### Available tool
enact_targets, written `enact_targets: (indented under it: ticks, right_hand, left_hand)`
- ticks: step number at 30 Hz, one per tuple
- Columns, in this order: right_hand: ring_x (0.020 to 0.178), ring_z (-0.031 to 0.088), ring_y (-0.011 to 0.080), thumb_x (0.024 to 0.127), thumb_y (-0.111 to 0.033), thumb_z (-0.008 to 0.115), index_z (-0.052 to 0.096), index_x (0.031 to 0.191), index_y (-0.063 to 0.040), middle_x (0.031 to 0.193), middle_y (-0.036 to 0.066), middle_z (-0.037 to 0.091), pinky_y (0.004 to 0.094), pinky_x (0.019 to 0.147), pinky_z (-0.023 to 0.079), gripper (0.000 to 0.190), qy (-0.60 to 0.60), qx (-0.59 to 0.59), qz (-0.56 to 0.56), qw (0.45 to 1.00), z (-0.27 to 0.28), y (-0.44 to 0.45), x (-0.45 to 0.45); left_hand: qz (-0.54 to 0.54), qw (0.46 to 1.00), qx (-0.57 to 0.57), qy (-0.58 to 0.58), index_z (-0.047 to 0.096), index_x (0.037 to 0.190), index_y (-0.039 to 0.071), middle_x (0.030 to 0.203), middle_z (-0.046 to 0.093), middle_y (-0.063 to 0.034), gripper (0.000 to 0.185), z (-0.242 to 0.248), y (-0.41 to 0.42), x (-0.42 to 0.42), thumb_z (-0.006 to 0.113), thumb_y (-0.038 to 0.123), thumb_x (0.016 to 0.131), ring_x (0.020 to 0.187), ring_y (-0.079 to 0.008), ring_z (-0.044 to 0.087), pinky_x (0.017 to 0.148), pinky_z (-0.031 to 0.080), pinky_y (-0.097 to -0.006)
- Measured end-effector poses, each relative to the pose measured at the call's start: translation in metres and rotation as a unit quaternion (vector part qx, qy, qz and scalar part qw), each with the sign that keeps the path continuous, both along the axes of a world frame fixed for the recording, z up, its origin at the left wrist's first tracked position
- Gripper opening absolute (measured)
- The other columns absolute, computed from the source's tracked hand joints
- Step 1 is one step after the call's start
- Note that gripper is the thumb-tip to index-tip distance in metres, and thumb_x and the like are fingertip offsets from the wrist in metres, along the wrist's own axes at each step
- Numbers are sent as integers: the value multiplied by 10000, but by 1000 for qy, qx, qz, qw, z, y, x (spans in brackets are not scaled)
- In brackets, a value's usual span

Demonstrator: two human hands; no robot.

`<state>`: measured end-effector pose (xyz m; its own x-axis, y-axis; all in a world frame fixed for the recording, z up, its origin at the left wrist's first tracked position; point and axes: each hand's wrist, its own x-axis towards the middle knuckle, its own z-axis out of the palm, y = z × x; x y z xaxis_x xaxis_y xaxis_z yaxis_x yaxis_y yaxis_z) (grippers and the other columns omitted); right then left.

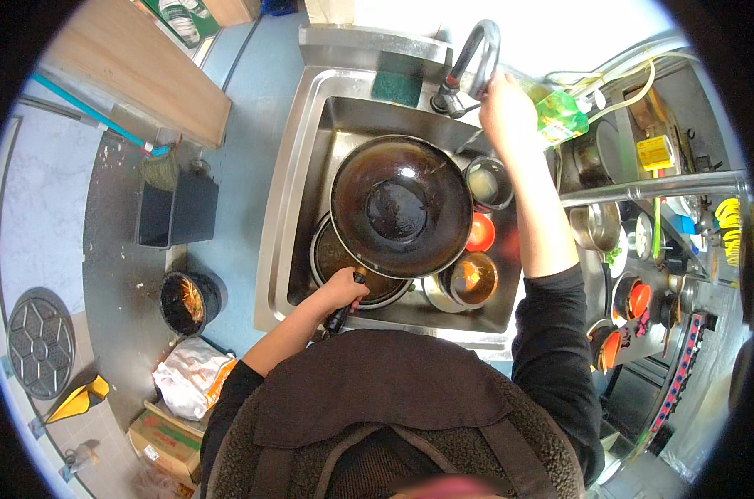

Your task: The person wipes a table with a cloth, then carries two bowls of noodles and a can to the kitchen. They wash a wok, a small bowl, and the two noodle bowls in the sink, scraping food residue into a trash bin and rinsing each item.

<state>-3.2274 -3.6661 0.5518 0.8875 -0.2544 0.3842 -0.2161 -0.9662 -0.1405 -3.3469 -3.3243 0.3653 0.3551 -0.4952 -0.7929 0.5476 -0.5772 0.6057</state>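
My left hand (341,289) grips the black handle (336,318) of a dark, wet wok (408,168). The wok is over a stainless steel sink (277,206), tilted so its inside faces up. My right hand (505,109) is closed at the curved metal faucet (461,68); its fingers hide whether they hold the spout or the lever. Beneath the wok, partly covered, is a large round pan (324,265). To its right in the basin are a metal cup (488,184), a red bowl (480,232) and a pot of orange-brown liquid (475,280).
A green scouring pad (397,87) lies on the sink's back ledge. Beside my right wrist is a green pouch (561,117). A metal rail (654,189) and a counter with several pans (595,226) are at right. On the left floor stand a black bin (176,299) and a dustpan (193,212).
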Motion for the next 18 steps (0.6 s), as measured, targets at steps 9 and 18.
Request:
enact_targets:
  ticks: [9, 18]
  right_hand:
    - [928, 651, 378, 810, -55, 579, 581, 1084, -35, 1030, 203, 649, 447, 812, 532, 275, 126, 37, -45, 990, -75, -39, 18]
    - [965, 655, 346, 866, -49, 527, 607, 1129, -82, 1155, 158, 605, 445, 804, 549, 277, 176, -87, -55, 979, -164, -73, 34]
  left_hand:
    - [-12, 1000, 9, 3, 437, 1201, -65, 642, 525, -56, 511, 10, -3, 2, 619, 336, 943, 484, -130, 509, 437, 434, -307]
    - [61, 994, -11, 91, 524, 1096, -22, 793, 625, -104, 381, 4, -3, 11, 553, 339, 978, 579, -165, 604, 471, 463, -324]
